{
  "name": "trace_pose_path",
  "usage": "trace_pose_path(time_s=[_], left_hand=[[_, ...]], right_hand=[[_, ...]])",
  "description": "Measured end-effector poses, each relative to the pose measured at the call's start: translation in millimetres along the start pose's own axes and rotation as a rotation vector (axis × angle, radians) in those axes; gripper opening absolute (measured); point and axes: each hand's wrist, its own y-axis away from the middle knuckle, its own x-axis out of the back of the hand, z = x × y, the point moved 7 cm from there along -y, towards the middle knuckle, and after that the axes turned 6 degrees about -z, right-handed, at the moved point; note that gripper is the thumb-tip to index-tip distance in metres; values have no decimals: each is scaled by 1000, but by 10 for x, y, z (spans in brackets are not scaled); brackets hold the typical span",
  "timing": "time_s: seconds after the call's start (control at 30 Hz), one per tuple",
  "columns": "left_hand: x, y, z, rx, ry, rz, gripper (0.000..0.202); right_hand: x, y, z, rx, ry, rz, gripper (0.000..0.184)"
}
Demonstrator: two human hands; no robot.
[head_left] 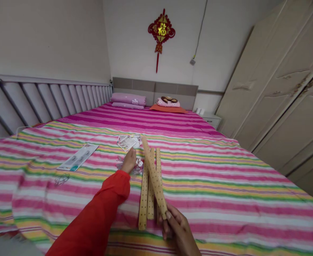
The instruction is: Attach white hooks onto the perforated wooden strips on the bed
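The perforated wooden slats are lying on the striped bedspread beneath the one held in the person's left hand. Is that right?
No: the perforated wooden slat is held in the right hand, not the left hand, as the head view shows. The other slats do lie beneath it on the striped bedspread.

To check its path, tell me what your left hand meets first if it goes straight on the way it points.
Probably the clear packet with a printed card on the striped bedspread, just beyond the fingertips of the left hand. Depth is hard to judge from here.
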Motion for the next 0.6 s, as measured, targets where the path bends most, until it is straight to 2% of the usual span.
trace_pose_path(time_s=[0.1,0.2,0.27,0.33,0.47,0.6], left_hand=[[14,131,157,-34,-14,-60,33],[-44,473,264,-115,12,-167,39],[-102,777,253,-174,41,-235,38],[-152,1057,128,-164,22,-274,33],[-118,1382,-185,-168,-24,-156,28],[-58,1452,-459,-150,-41,-23,29]], right_hand=[[202,35,-8,34,-73,85,48],[403,27,15,44,-143,152,42],[511,8,42,53,-191,170,37],[578,-10,86,48,-215,158,32],[617,-25,189,17,-229,92,29],[639,-36,266,-6,-236,75,34]])
